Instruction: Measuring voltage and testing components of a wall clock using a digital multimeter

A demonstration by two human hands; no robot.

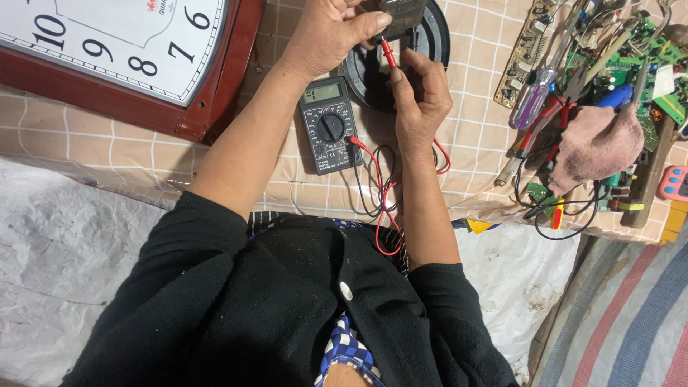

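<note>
A wall clock (136, 50) lay at the far left of the checked cloth (86, 136), and the left hand (326, 32) was closed around a small grey part (403, 13) held over a black disc (430, 36), though the frame edge cut off how firmly it was gripped. Just below, the meter (328, 125) lay face up beside the right hand (419, 100), whose fingers pinched the red probe (388, 52) with its tip up against the part. The probe tip could probably have slipped off its contact if either hand shifted, and the slack leads (380, 190) looped near the wrist might have snagged and dragged the meter; farther right a heap of tools and boards (595, 86) crowded the cloth.
</note>
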